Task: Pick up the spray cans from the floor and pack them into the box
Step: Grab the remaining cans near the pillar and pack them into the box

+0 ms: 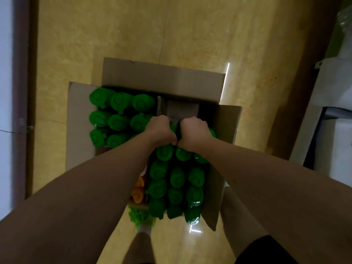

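Note:
An open cardboard box stands on the yellow floor with its flaps spread. Several spray cans with green caps stand upright in rows in its left part. An empty gap beside a cardboard divider shows in the far right part. A tight block of several green-capped cans lies nearer to me, over the box's near right side, with shiny wrap at its near end. My left hand and my right hand are side by side, both closed on the far end of this block.
Something orange lies just left of the block. A green shoe and my legs are below it. White furniture stands at the right, and a dark door frame runs along the left.

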`<state>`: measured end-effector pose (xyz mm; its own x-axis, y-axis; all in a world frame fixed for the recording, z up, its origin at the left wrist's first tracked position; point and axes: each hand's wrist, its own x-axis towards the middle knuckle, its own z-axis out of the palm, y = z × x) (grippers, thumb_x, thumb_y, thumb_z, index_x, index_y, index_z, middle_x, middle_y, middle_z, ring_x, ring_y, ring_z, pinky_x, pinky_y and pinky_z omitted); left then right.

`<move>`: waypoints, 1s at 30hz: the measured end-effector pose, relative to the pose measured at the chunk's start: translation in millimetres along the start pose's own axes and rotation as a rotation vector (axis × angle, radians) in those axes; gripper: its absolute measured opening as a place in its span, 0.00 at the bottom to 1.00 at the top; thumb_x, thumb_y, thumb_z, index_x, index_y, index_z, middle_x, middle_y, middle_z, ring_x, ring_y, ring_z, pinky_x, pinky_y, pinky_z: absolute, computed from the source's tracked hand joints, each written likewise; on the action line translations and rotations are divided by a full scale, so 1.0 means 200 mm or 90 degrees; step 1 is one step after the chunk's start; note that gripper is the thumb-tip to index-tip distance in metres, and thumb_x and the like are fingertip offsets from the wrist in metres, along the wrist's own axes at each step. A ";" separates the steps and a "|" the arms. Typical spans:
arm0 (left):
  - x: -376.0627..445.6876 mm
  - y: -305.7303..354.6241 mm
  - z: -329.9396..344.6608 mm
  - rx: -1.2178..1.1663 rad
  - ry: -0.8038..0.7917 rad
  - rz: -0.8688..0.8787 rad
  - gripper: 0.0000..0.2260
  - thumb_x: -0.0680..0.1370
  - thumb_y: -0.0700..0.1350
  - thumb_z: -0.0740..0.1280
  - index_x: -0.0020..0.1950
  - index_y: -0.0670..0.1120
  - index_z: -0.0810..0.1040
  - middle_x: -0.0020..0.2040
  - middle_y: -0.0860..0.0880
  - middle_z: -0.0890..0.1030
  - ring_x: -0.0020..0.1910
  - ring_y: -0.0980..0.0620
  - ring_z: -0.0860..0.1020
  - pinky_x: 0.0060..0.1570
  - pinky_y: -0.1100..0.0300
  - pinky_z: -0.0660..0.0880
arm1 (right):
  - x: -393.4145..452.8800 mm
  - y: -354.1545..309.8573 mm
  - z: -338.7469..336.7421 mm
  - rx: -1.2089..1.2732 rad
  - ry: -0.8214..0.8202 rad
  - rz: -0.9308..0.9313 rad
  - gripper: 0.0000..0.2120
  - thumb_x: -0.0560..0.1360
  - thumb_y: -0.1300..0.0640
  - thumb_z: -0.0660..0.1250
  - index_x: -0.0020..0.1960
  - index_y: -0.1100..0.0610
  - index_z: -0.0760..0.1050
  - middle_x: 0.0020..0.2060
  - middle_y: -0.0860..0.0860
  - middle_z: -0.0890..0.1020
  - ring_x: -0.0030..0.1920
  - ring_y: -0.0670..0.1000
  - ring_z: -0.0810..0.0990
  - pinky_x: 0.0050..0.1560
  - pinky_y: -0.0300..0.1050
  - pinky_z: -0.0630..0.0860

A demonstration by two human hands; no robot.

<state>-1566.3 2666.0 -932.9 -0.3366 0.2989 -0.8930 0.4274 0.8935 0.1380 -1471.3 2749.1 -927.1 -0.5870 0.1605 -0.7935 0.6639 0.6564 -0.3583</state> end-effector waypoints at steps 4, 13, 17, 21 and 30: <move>0.10 0.00 0.02 0.027 -0.072 0.012 0.38 0.63 0.42 0.81 0.73 0.49 0.74 0.63 0.45 0.79 0.62 0.44 0.77 0.57 0.55 0.78 | 0.09 0.02 0.08 -0.007 -0.023 0.006 0.20 0.70 0.42 0.74 0.54 0.51 0.71 0.43 0.50 0.71 0.54 0.58 0.77 0.60 0.57 0.68; 0.10 -0.01 -0.02 0.033 -0.081 0.058 0.44 0.66 0.40 0.79 0.79 0.48 0.63 0.72 0.44 0.72 0.70 0.44 0.71 0.62 0.58 0.71 | 0.09 0.05 0.12 -0.012 -0.006 0.025 0.36 0.71 0.44 0.72 0.73 0.55 0.64 0.65 0.58 0.74 0.66 0.61 0.71 0.65 0.58 0.67; -0.02 -0.01 -0.06 -0.017 -0.023 0.069 0.35 0.74 0.44 0.73 0.78 0.47 0.64 0.73 0.43 0.72 0.70 0.43 0.71 0.66 0.58 0.69 | -0.02 0.03 0.02 -0.005 0.019 0.042 0.33 0.72 0.46 0.71 0.72 0.54 0.65 0.65 0.57 0.73 0.66 0.61 0.70 0.63 0.59 0.69; -0.18 -0.04 -0.16 -0.024 0.046 0.095 0.33 0.75 0.47 0.72 0.78 0.45 0.65 0.74 0.43 0.71 0.72 0.44 0.71 0.69 0.55 0.69 | -0.14 -0.07 -0.11 -0.009 0.063 0.054 0.33 0.72 0.47 0.72 0.73 0.53 0.64 0.67 0.57 0.72 0.68 0.61 0.68 0.64 0.60 0.68; -0.79 -0.17 -0.43 -0.043 0.251 0.176 0.24 0.75 0.54 0.70 0.67 0.42 0.75 0.65 0.41 0.76 0.64 0.40 0.73 0.62 0.48 0.73 | -0.63 -0.48 -0.36 -0.032 0.219 0.051 0.25 0.78 0.41 0.60 0.71 0.53 0.68 0.64 0.57 0.75 0.64 0.63 0.72 0.61 0.60 0.70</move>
<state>-1599.9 2616.7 -759.3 -0.5163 0.6206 -0.5901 0.4950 0.7786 0.3858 -1494.9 2718.5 -756.6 -0.6613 0.4468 -0.6026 0.6957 0.6657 -0.2699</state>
